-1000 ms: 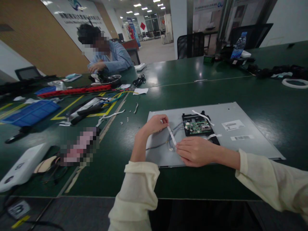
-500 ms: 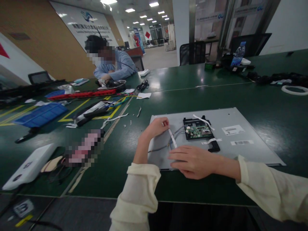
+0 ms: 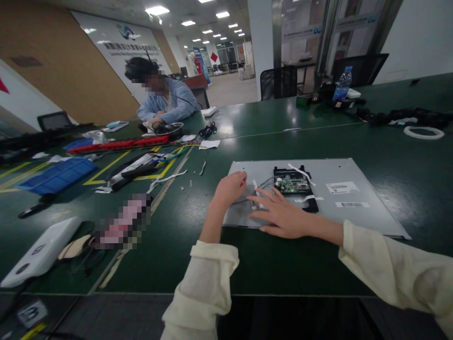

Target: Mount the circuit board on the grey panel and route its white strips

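Observation:
A flat grey panel [image 3: 354,212] lies on the table with a black bracket [image 3: 311,204] and a green circuit board [image 3: 290,184] on it. Grey cables [image 3: 266,182] run from the board toward the panel's left. A short white tape strip [image 3: 256,188] crosses these cables. My right hand [image 3: 283,215], fingers spread, lies over the panel's near left part, fingertips at the strip's lower end. At the panel's left edge my left hand [image 3: 230,189] is closed with fingers curled; whatever it may hold is hidden. Another white strip [image 3: 300,173] lies across the bracket's top.
A pink pixelated object [image 3: 123,222] and a white device [image 3: 40,252] lie to the left. Beyond them are a blue bin [image 3: 58,174] and torn tape scraps [image 3: 171,176]. Across the table sits a person in blue [image 3: 170,99]. A water bottle [image 3: 343,84] stands far right.
The tape strip, earlier running up to my left fingers, now lies lower against the panel. My right hand has spread its fingers over it. The panel sits slightly farther away.

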`<state>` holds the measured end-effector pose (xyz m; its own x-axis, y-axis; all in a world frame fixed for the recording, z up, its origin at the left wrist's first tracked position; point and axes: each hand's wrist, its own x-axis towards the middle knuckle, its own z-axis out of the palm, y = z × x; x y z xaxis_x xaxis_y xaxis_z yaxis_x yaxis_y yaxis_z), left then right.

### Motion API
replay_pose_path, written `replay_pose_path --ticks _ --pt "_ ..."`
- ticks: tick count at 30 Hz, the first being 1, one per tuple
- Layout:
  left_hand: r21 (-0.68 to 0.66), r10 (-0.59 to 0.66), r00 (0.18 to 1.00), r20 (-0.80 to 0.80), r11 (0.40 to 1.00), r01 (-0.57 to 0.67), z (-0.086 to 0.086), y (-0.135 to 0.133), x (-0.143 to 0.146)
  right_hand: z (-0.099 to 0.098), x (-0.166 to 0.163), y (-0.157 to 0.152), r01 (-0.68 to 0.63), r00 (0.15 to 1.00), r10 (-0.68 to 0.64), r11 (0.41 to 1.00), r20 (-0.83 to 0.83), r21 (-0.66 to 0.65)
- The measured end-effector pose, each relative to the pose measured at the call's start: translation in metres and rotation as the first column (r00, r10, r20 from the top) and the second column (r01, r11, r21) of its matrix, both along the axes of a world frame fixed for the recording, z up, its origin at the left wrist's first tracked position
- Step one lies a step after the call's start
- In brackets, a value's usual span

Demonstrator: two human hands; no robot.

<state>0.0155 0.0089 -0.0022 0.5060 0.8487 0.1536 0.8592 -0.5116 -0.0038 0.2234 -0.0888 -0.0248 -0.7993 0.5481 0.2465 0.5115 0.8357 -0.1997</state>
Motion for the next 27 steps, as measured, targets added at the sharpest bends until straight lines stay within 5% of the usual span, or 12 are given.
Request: replay_pose_path --ticks 4,8,15,27 --pt "0.065 0.025 1.0 -0.006 0.998 -0.024 -0.002 -0.004 0.003 -0.007 0.014 0.029 0.251 0.967 -0.251 0.968 0.042 -0.005" --pt "0.052 -0.035 0.999 -0.022 0.998 0.036 -0.003 -0.007 0.011 -0.015 0.039 0.058 0.486 0.871 -0.486 0.874 0.067 0.017" --pt "-0.012 -0.137 0.99 0.026 0.991 0.137 -0.009 -0.011 0.022 -0.035 0.091 0.092 0.693 0.716 -0.695 0.719 0.066 0.053" --pt "-0.013 -0.204 0.974 0.094 0.978 0.206 -0.013 -0.011 0.024 -0.065 0.214 0.101 0.974 0.209 -0.978 0.21 0.021 0.087"
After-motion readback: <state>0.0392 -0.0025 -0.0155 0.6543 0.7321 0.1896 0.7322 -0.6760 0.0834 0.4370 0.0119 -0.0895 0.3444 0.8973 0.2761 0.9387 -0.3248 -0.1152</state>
